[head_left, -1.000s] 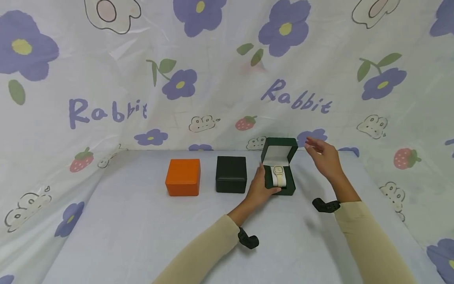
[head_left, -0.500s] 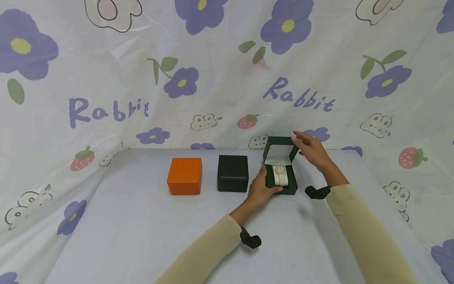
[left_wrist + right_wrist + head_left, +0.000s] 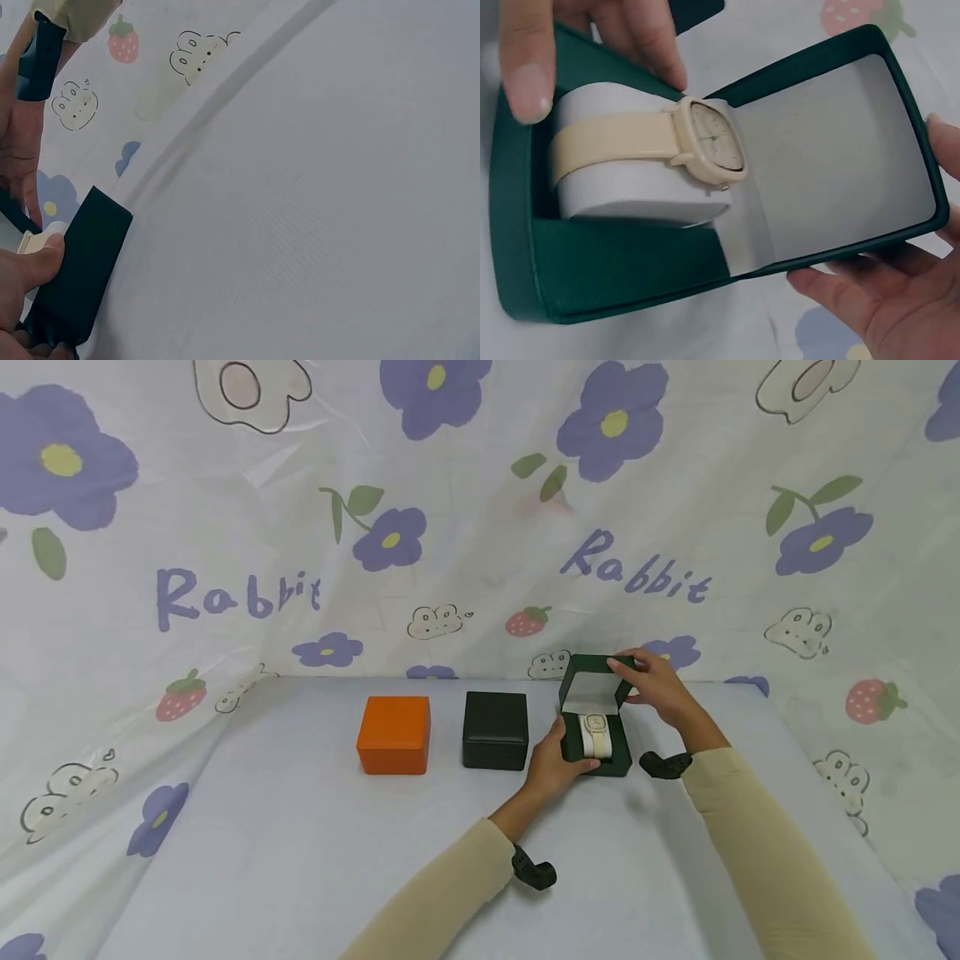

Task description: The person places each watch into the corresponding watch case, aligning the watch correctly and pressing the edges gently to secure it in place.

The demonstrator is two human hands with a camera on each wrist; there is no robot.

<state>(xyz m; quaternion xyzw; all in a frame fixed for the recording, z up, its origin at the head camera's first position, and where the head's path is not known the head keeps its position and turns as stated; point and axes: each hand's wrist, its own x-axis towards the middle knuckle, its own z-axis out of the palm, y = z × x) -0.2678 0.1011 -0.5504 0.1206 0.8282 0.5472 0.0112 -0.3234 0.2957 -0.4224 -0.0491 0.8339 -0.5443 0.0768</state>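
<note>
A dark green watch box [image 3: 618,758] stands with its lid up on the white-covered table. Inside, a cream wristwatch [image 3: 712,139] is strapped round a white cushion [image 3: 645,196]; pale lining covers the lid's inside [image 3: 832,150]. My left hand [image 3: 553,770] grips the box's base, thumb over the front edge and fingers along the left side. In the left wrist view, the green box [image 3: 86,262] shows beside that thumb. My right hand [image 3: 664,692] holds the raised lid by its right upper corner, fingers around its edge in the right wrist view.
A closed black box [image 3: 495,732] stands just left of the green one, and a closed orange box [image 3: 393,735] farther left. Behind the table [image 3: 360,860] hangs a sheet [image 3: 465,543] printed with flowers and rabbits. Each wrist wears a black camera mount [image 3: 534,870].
My right hand has come left from beside the box and taken hold of the lid. The left hand keeps its grip on the base, and the lid stays raised.
</note>
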